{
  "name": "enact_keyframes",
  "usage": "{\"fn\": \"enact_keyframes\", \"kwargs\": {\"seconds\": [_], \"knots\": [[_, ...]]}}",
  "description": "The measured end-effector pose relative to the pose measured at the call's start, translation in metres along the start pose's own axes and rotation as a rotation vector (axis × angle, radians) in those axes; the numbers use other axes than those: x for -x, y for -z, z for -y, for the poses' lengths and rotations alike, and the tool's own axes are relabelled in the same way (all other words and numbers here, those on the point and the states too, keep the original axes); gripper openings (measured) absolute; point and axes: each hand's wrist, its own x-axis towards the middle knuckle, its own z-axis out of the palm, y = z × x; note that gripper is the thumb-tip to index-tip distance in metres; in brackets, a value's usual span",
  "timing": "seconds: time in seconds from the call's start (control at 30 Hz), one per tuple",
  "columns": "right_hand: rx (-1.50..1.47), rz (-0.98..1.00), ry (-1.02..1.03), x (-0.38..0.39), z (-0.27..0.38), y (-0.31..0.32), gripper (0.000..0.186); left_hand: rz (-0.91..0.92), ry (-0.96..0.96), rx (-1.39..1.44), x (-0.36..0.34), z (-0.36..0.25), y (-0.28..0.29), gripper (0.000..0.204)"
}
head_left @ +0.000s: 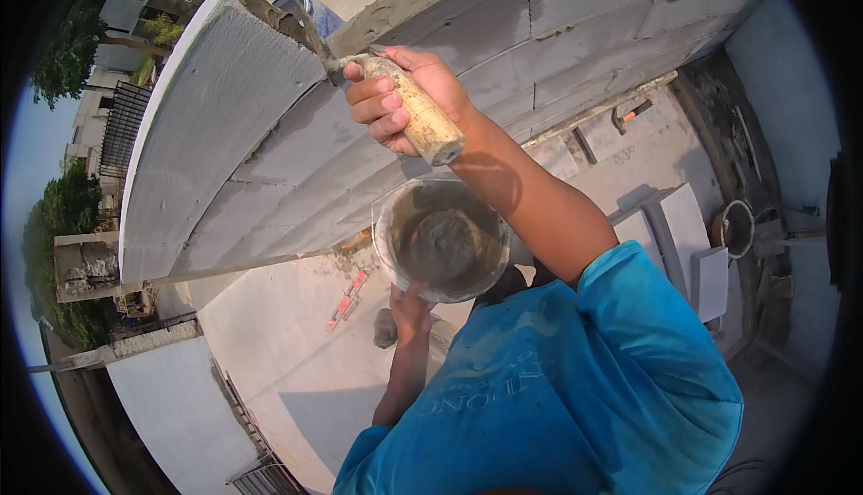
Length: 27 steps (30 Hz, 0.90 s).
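Note:
My right hand is wrapped round the worn wooden handle of a trowel. The trowel's mortar-smeared metal blade reaches over the top edge of a grey block wall. Wet mortar lies on that edge beside the blade. Below, my left hand grips the near side of a bucket, its fingertips partly hidden by the bucket. Inside the bucket is grey mortar, heaped in the middle.
A red level lies on the floor at the wall's foot. Farther right are a hammer, stacked pale blocks and another bucket. Behind the wall stands a blue-and-white container.

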Motion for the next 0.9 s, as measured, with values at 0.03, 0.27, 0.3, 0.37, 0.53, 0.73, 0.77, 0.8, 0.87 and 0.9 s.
{"fn": "enact_keyframes", "kwargs": {"seconds": [0.03, 0.27, 0.3, 0.37, 0.53, 0.73, 0.77, 0.8, 0.87, 0.9], "knots": [[0.039, 0.021, -0.018, -0.008, 0.006, -0.011, 0.046, -0.01, -0.006, 0.006, 0.002, -0.003, 0.0, 0.049], [0.46, -0.068, -0.057, -0.026, 0.015, -0.027, 0.047, -0.055, 0.023, 0.076, 0.015, -0.002, -0.012, 0.051], [0.535, -0.055, -0.071, -0.02, 0.009, -0.024, 0.049, -0.047, 0.025, 0.074, 0.016, -0.001, -0.011, 0.055], [0.51, 0.003, -0.031, 0.001, -0.005, -0.002, 0.051, -0.032, 0.041, 0.067, 0.017, 0.003, -0.006, 0.063], [0.507, -0.305, 0.189, 0.007, -0.026, 0.035, 0.047, -0.027, 0.035, 0.098, 0.017, 0.004, -0.007, 0.063], [0.286, -0.296, -0.077, 0.067, -0.041, 0.013, 0.046, -0.021, 0.05, 0.145, 0.004, 0.02, 0.014, 0.065], [0.186, -0.279, -0.159, 0.092, -0.042, 0.006, 0.046, -0.004, 0.038, 0.155, -0.001, 0.026, 0.018, 0.065], [0.388, -0.394, -0.238, 0.121, -0.044, -0.001, 0.048, 0.005, 0.033, 0.124, -0.008, 0.03, 0.019, 0.065], [0.728, -0.667, -0.411, 0.152, -0.06, 0.005, 0.049, 0.024, 0.044, 0.044, -0.028, 0.038, 0.021, 0.065], [0.862, -0.841, -0.495, 0.169, -0.071, 0.005, 0.049, 0.028, 0.066, -0.019, -0.035, 0.039, 0.019, 0.064]]}}
